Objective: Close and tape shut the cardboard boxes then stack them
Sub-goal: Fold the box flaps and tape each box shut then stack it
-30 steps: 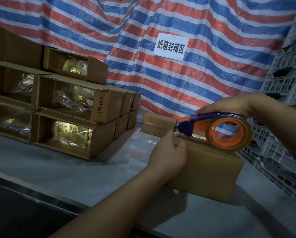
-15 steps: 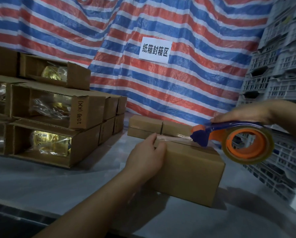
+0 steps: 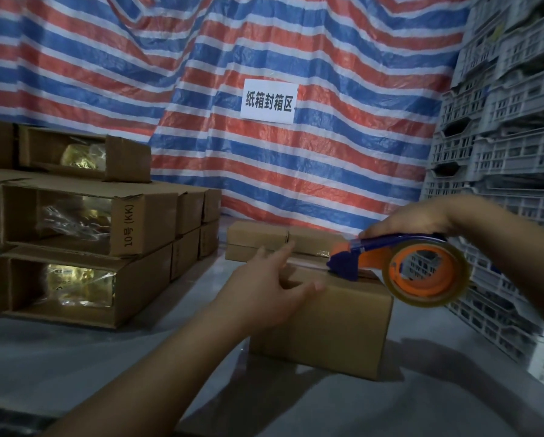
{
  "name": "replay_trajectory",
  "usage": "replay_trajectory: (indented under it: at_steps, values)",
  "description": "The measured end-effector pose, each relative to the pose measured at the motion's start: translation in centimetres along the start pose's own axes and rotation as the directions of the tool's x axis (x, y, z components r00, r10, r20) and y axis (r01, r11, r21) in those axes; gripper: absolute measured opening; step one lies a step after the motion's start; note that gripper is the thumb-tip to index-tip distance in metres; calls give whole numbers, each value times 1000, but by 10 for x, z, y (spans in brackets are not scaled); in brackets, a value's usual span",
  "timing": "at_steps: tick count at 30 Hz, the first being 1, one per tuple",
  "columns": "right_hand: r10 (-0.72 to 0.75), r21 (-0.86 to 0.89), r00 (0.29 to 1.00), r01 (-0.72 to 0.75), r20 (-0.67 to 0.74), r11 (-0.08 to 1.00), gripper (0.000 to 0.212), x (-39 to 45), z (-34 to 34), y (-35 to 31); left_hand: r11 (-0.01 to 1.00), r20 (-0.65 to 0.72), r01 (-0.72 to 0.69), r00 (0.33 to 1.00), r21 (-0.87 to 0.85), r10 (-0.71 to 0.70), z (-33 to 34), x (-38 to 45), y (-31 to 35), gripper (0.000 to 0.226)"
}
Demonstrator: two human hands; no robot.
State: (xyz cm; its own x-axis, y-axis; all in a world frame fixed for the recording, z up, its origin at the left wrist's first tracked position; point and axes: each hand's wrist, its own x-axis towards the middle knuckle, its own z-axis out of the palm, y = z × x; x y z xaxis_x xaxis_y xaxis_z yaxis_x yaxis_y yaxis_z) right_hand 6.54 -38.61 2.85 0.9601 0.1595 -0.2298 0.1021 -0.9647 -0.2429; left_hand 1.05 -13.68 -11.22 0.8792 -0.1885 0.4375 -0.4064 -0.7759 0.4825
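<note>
Closed box [image 3: 324, 323] on table [image 3: 75, 367], mid-taping. Left hand [image 3: 264, 288] flat, fingers spread, steadying top. Right hand [image 3: 412, 220] clenched round tape dispenser [image 3: 400, 266], blade on top seam. Taped boxes [image 3: 283, 238] behind. Open boxes [image 3: 84, 247] at left unsealed; stacking pending.

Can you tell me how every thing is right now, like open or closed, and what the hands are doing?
Box being taped: flaps closed, standing on the table.
Tape dispenser: gripped, blade end on the box top.
Right hand: grips the dispenser handle.
Left hand: fingers spread, resting on the box.
Boxes on the left: open, shiny packets showing, stacked.
Small boxes behind: closed, stacked.
</note>
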Motion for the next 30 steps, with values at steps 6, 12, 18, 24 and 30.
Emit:
replay_trajectory:
  at_steps: [6, 12, 18, 24, 30]
  values:
    - [-62, 60, 997, 59, 47, 996, 30, -1, 2, 15, 998, -7, -69, 998, -1, 69, 2, 2, -1, 42]
    - [-39, 407, 999, 39, -9, 913, 68, -19, -5, 78, 998, -27, -33, 999, 54, 34, 5, 0, -5, 60]
    - [-18, 385, 1000, 24, -19, 923, 43, -33, 26, 108, 996, -6, -43, 999, 78, 44, 6, 0, -2, 62]
    - [-41, 439, 994, 81, -98, 895, 62, -36, 50, 111, 975, 175, -51, 984, 215, 12, -18, 12, 21, 42]
    - [-95, 456, 991, 127, -92, 881, 50, -33, 57, 115, 921, 247, -290, 942, 259, 227, -1, 28, 79, 82]
